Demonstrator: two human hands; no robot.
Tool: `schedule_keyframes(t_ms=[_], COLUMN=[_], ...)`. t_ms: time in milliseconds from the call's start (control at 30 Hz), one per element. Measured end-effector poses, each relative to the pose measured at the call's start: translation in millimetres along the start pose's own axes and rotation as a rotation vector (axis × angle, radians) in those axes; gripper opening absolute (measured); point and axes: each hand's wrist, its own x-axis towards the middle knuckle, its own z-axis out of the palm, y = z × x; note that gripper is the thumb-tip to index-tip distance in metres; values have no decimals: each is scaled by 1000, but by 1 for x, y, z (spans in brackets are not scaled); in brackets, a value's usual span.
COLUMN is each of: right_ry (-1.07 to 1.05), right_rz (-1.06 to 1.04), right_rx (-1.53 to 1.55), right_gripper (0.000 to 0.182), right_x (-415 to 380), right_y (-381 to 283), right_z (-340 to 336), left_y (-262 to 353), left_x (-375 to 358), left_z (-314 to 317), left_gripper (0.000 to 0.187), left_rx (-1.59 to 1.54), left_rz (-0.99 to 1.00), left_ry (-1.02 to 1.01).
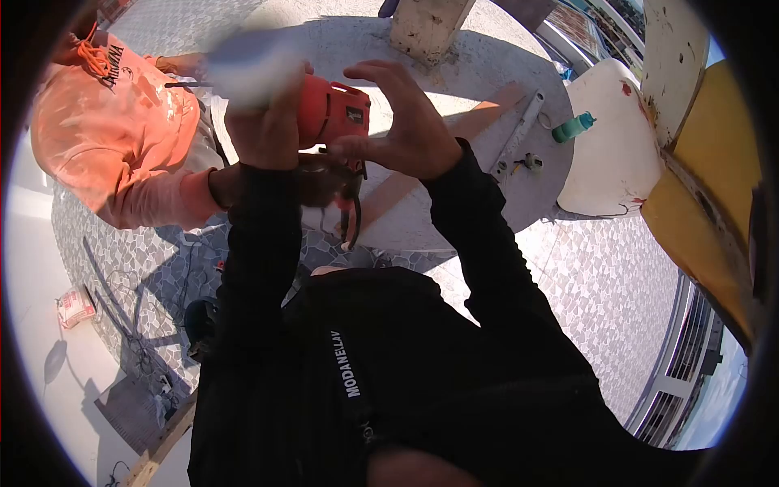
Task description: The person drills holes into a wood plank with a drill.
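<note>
A red power drill is held up over the round table, its long bit pointing left. My left hand is closed at the drill's front end, between body and bit. A blurred white thing covers its fingers, so what they grip is hidden. At the drill's rear, my right hand is open, thumb and fingers spread around the back of the body. Another person's hand is below, at the drill's handle. The red lower part of the drill hangs beneath that hand.
A person in an orange top stands close at left. The round table bears a long board, a level, a tape measure and a green bottle. A post rises behind. Cables cross the tiled floor.
</note>
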Motion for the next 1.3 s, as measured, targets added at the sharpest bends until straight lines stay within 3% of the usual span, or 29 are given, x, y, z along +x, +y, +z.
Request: schedule_keyframes(t_ms=[33, 67, 100, 133, 167, 200, 233, 300, 367, 400, 467, 500, 600, 667, 700, 767, 800, 867, 900, 967, 1000, 1067, 1100, 1167, 1300], right_ry=[25, 139, 274, 236, 59, -123, -257, -559, -681, -687, -464, -278, -325, -239, -256, -455, -469, -747, -759, -792, -792, -329, -317, -3, 137], right_rz=[37, 156, 401, 573, 745, 911, 999, 1113, 1286, 1260, 1545, 1676, 1524, 1431, 1416, 1368, 1341, 1161, 1155, 758, 771, 689, 696, 908, 887], right_rx=[77, 158, 394, 379, 475, 571, 751, 1070, 1326, 1480, 1602, 1557, 1468, 1309, 1319, 1259, 1244, 1143, 1134, 987, 974, 1028, 1007, 1671, 1664], right_gripper=[70, 57, 47, 43, 49, 57, 61, 68, 75, 103, 103, 92, 77, 57, 57, 31, 31, 28, 28, 30, 30, 29, 29, 32, 37], right_x=[-13, -31, -55, -82, -114, -144, -168, -198, -220, -217, -200, -191, -173, -171, -175, -172, -161, -155, -156, -159, -157, -149, -141, -125, -120], right_y=[9, 24, 47, 74, 97, 112, 112, 89, 85, 79, 77, 75, 72, 82, 85, 97, 94, 66, 61, 49, 44, 35, 27, 14, 9], right_z=[-18, -28, -29, -31, -24, -11, 9, 53, 121, 136, 170, 187, 214, 240, 255, 270, 262, 238, 233, 222, 220, 209, 206, 207, 214], left_y=[-3, -4, 14, 33, 40, 6, 11, 40, 99, 112, 126, 131, 150, 162, 168, 179, 184, 194, 203, 173, 161, 129, 115, 86, 35], left_x=[3, 1, 3, 5, 3, 4, 2, 5, -10, -11, -39, -50, -76, -85, -89, -86, -82, -77, -68, -92, -97, -99, -100, -100, -105], left_z=[-4, -5, -5, -8, -13, -57, -56, -55, -64, -73, -33, -8, 47, 45, 29, -26, -66, -168, -203, -216, -220, -232, -236, -228, -220], left_gripper=[26, 26, 27, 28, 30, 35, 35, 37, 47, 41, 37, 33, 23, 18, 16, 14, 15, 19, 22, 20, 20, 21, 24, 28, 29], left_rx=[105, 116, -131, -376, -616, -66, -43, -412, -908, -751, -797, -839, -917, -945, -968, -1035, -1072, -1145, -1185, -1253, -1270, -1322, -1364, -1486, -1451], left_rz=[93, 81, -41, -162, -277, 386, 382, 304, 5, 67, 22, -13, -84, -106, -120, -137, -132, -139, -153, -34, -26, 4, -36, -44, -68], left_ry=[7, -4, 120, 253, 394, -7, -8, 456, -144, -194, -209, -212, -217, -217, -214, -213, -212, -201, -195, -104, -131, -211, -213, -251, -250])
